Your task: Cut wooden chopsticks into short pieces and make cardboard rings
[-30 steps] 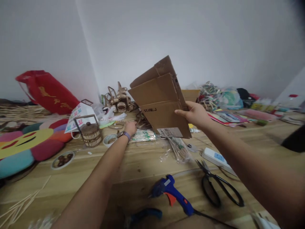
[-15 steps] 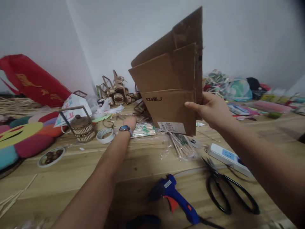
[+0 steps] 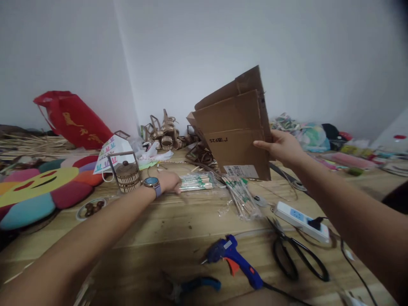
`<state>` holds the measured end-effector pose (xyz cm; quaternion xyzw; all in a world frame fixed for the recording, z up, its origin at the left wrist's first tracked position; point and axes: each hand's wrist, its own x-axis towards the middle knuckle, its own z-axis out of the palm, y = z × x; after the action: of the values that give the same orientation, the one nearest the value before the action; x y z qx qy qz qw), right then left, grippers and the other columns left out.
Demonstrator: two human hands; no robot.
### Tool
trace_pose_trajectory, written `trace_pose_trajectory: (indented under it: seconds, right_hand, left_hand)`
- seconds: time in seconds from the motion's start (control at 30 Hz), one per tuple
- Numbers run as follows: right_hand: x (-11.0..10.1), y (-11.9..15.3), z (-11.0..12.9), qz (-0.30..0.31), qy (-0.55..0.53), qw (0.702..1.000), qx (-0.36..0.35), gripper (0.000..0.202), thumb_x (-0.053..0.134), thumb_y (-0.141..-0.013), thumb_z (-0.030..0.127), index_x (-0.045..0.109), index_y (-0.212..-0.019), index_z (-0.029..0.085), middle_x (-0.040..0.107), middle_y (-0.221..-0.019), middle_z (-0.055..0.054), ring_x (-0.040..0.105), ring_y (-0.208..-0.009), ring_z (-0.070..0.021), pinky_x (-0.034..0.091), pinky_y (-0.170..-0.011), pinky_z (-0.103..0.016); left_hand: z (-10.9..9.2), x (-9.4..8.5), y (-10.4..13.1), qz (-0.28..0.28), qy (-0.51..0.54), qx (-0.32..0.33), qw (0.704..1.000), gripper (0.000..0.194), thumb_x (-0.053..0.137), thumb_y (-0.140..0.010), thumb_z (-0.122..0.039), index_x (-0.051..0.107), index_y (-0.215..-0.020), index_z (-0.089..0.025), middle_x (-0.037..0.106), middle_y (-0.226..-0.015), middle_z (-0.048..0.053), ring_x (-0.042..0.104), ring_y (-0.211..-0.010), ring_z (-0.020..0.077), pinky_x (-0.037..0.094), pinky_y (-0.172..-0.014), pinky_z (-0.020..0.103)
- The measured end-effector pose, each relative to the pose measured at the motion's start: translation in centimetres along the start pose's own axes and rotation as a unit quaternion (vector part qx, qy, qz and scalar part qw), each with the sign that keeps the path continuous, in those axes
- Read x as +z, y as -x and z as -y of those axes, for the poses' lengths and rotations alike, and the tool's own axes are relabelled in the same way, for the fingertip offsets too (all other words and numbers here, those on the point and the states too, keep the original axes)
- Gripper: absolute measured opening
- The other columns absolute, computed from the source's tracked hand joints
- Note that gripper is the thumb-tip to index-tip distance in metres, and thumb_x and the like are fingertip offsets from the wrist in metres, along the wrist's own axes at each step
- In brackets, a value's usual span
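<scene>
Bench (image 3: 178, 221): wood-grained, carrying craft stock.
Smiling flower cushion (image 3: 63, 174): at left.
Flattened cardboard box (image 3: 237, 114): printed, labelled, tilted upright above bench; edge gripped by right hand (image 3: 285, 146), thumb on front face.
Black-handled scissors (image 3: 284, 237): below white power strip (image 3: 301, 221).
Blue hot-glue gun (image 3: 237, 255): left of scissors.
Left hand (image 3: 168, 182): fingers curled at near end of clear-bagged stick pack (image 3: 197, 182); grip or mere contact, cannot tell.
Step, judged: box held aloft, left hand reaching low. Next move, judged: calls for firm right grip, clearance above sticks.
</scene>
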<state>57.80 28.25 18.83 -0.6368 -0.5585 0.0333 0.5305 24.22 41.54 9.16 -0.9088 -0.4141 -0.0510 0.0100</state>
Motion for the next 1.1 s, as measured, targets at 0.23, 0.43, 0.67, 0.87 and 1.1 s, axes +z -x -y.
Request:
trace_pose_trajectory:
  seconds: [0.23,0.43,0.67,0.87,1.1]
  right_hand:
    - [0.2,-0.4,1.2,0.015,0.015,1.0,-0.022,0.025,0.072,-0.069,0.025,0.071,-0.093,0.017,0.073,-0.088,-0.006,0.067,-0.084,-0.0267,0.056,-0.076,-0.042]
    - [0.1,-0.6,1.7,-0.001,0.081,0.994,-0.075,0.017,0.074,-0.07,0.022,0.07,-0.086,0.016,0.071,-0.085,-0.004,0.065,-0.085,-0.0292,0.053,-0.079,-0.046]
    - [0.3,-0.1,1.8,0.019,0.098,0.992,-0.07,0.019,0.071,-0.076,0.019,0.067,-0.093,0.014,0.069,-0.091,-0.003,0.064,-0.092,-0.029,0.05,-0.087,-0.046]
    - [0.9,0.2,1.3,0.024,0.084,0.991,-0.102,0.02,0.071,-0.072,0.019,0.069,-0.091,0.017,0.071,-0.089,-0.002,0.065,-0.089,-0.0287,0.053,-0.083,-0.047]
    - [0.9,-0.6,2.2,0.03,0.094,0.989,-0.11,0.016,0.071,-0.071,0.021,0.069,-0.087,0.018,0.07,-0.082,-0.003,0.064,-0.081,-0.0267,0.054,-0.077,-0.045]
  left_hand:
    - [-7.3,2.2,-5.6,-0.016,-0.057,0.062,0.996,0.03,0.058,-0.093,-0.033,0.059,-0.118,-0.017,0.061,-0.122,0.009,0.061,-0.105,0.023,0.052,-0.089,0.045]
    - [-10.6,5.8,-12.1,-0.014,-0.072,0.079,0.994,0.031,0.058,-0.093,-0.033,0.058,-0.121,-0.018,0.059,-0.125,0.009,0.061,-0.107,0.0236,0.052,-0.09,0.046]
    - [-10.4,8.6,-14.1,0.003,-0.067,0.068,0.995,0.03,0.058,-0.093,-0.033,0.059,-0.119,-0.018,0.06,-0.123,0.009,0.062,-0.103,0.0223,0.053,-0.088,0.044]
    - [-9.0,7.2,-11.8,-0.019,-0.069,0.049,0.996,0.029,0.059,-0.092,-0.033,0.06,-0.117,-0.018,0.06,-0.124,0.009,0.06,-0.108,0.0237,0.051,-0.092,0.046]
    - [-7.0,5.2,-10.6,-0.031,-0.028,0.04,0.998,0.028,0.058,-0.092,-0.033,0.06,-0.116,-0.018,0.061,-0.122,0.009,0.061,-0.105,0.0225,0.052,-0.089,0.044]
